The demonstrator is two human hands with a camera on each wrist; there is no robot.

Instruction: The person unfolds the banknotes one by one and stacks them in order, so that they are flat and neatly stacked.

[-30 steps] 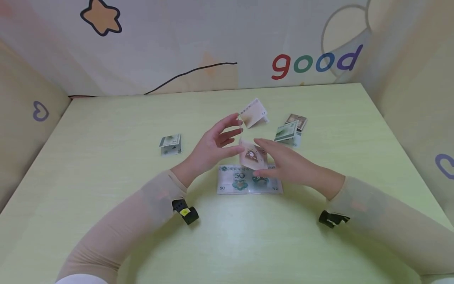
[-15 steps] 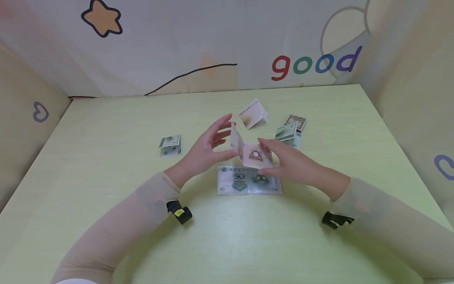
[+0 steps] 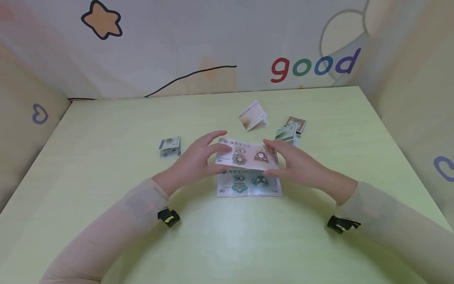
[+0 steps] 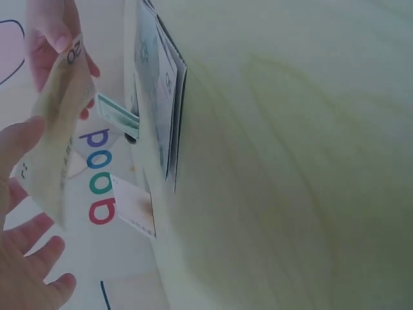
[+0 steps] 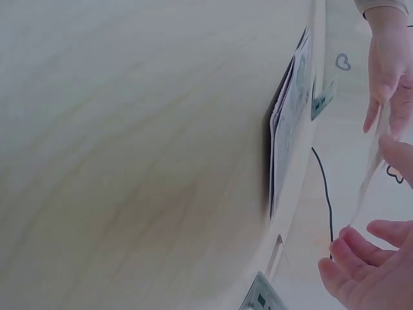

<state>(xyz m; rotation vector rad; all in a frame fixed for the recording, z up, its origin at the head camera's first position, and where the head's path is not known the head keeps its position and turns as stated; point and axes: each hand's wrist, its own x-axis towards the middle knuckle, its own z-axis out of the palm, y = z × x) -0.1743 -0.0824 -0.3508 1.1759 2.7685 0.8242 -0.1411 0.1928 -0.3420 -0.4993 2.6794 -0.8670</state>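
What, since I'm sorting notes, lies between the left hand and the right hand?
The head view shows the 20 note between the left hand and the right hand.

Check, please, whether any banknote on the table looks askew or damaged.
The pale folded note stands tented and slanted; the right green note seems to overlap a brown note. Both look untidy, unlike the straight 50 note. No tear shows.
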